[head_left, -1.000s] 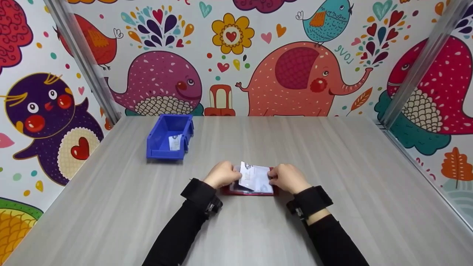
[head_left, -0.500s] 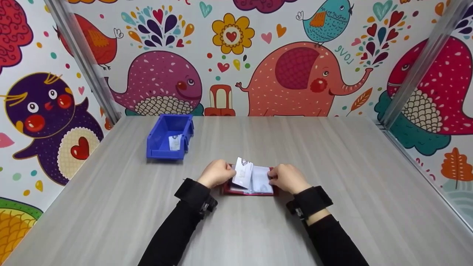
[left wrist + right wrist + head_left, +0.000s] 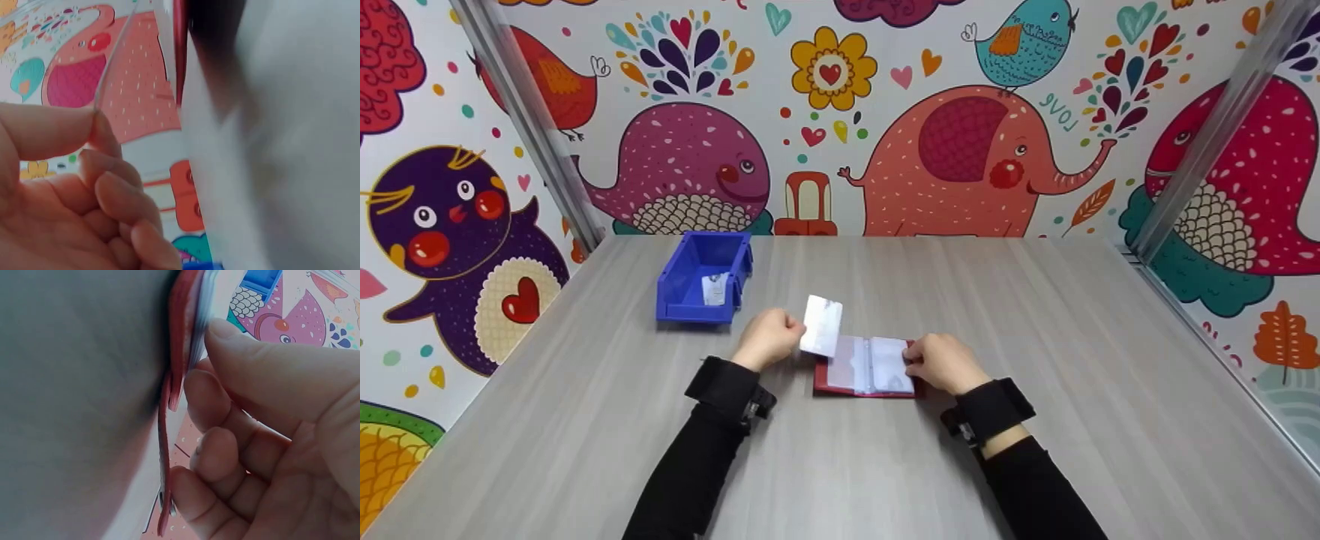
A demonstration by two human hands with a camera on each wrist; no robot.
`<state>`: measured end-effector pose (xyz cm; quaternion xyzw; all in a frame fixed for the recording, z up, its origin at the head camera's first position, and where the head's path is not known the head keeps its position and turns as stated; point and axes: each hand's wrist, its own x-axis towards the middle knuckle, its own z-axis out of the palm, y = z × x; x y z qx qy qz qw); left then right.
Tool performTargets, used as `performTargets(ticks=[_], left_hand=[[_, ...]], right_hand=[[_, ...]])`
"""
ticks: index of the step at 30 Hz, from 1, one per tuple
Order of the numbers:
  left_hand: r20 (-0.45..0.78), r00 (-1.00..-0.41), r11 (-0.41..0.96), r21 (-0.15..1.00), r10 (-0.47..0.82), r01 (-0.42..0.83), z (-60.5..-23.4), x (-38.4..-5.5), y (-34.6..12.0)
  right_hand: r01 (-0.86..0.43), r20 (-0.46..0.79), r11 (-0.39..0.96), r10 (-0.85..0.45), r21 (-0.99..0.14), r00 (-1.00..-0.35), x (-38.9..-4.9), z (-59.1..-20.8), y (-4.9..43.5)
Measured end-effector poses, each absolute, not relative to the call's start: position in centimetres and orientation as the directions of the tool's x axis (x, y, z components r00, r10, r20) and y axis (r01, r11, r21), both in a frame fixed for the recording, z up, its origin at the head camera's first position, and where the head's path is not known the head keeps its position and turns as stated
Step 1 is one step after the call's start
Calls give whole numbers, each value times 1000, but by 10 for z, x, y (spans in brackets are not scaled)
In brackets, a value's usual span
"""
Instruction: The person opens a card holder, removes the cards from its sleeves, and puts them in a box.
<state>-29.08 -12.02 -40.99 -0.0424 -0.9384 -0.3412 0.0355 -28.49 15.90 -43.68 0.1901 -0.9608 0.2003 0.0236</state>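
Observation:
A white card [image 3: 822, 325] is pinched between the thumb and forefinger of my left hand [image 3: 769, 339], held up at the far left corner of a red card holder [image 3: 823, 389]. In the left wrist view the card [image 3: 114, 59] appears edge-on, a thin line rising from the fingertips. The card holder lies open on the table with clear plastic sleeves [image 3: 889, 364] spread inside. My right hand [image 3: 949, 361] pinches its right edge; in the right wrist view the thumb [image 3: 228, 331] lies on the sleeves, with fingers beside the red cover [image 3: 185, 320] and its strap [image 3: 163, 461].
A blue open-front bin [image 3: 695, 312] stands at the back left of the table [image 3: 877, 465], with a white card [image 3: 715, 289] inside. Walls printed with cartoon animals and metal posts [image 3: 529, 124] border the table at the back and sides.
My left hand has drawn the white card away from the card holder, up and to the left, uncovering the left sleeve. The right hand stays in place at the right edge.

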Motion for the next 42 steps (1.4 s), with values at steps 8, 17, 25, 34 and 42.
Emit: performTargets(ticks=[8, 17, 25, 34, 42], left_hand=[[119, -993, 786, 615, -6, 69, -399, -299, -147], [126, -991, 802, 596, -37, 46, -390, -307, -173], [170, -980, 819, 574, -105, 12, -384, -310, -191], [124, -973, 814, 574, -192, -87, -371, -311, -207], [127, -960, 789, 602, -249, -125, -366, -312, -223]], right_hand=[[-366, 111, 853, -351, -371, -930, -284, -436, 159], [-368, 98, 853, -358, -371, -929, -284, -435, 158], [-375, 112, 847, -360, -377, -926, -284, -435, 159], [-371, 112, 849, -356, -376, -928, -283, -436, 159], [-377, 114, 849, -361, -370, -926, -282, -435, 159]])
